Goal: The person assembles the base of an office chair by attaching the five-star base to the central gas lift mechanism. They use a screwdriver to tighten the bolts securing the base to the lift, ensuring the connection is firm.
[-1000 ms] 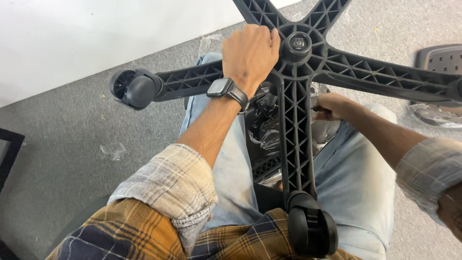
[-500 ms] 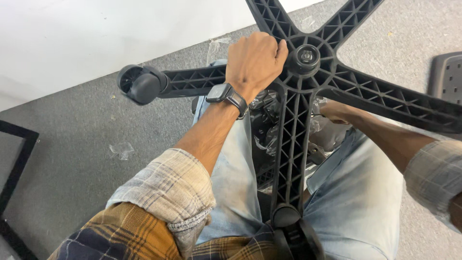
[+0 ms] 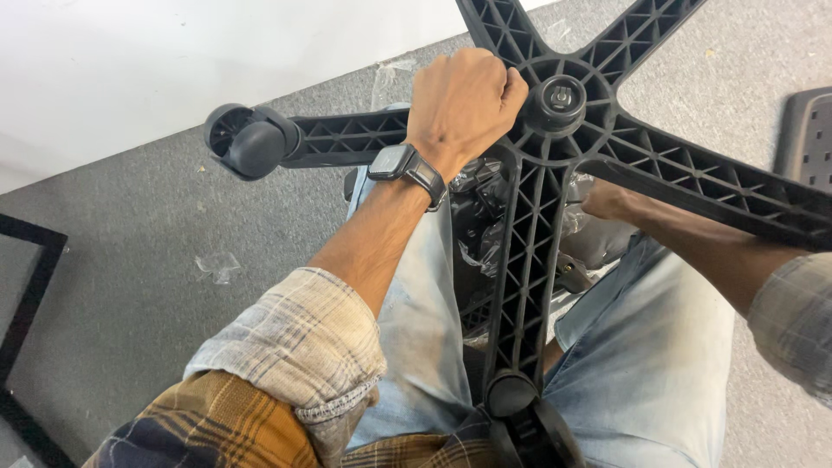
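Five ribbed black arms spread from the hub of an office chair base [image 3: 555, 186] that fills the upper right and centre of the frame, its underside facing the camera. The left hand [image 3: 462, 100], near the top centre, has its fingers curled tight around the base just left of the round hub socket; a dark smartwatch [image 3: 400, 165] sits on that wrist, with a rolled plaid sleeve [image 3: 299, 347] lower down. One arm of the base runs to the upper left and ends in a black caster wheel [image 3: 247, 143]; another runs down to the bottom centre, where a second caster [image 3: 529, 420] sits between the person's knees in pale jeans [image 3: 659, 347]. The right hand [image 3: 607, 201] lies beneath the base at centre right, mostly hidden by a ribbed arm, so I cannot tell how its fingers stand; it seems to rest near a crumpled plastic bag [image 3: 485, 243] of dark parts. Grey carpet [image 3: 130, 260] covers the floor, with a white wall at the upper left.
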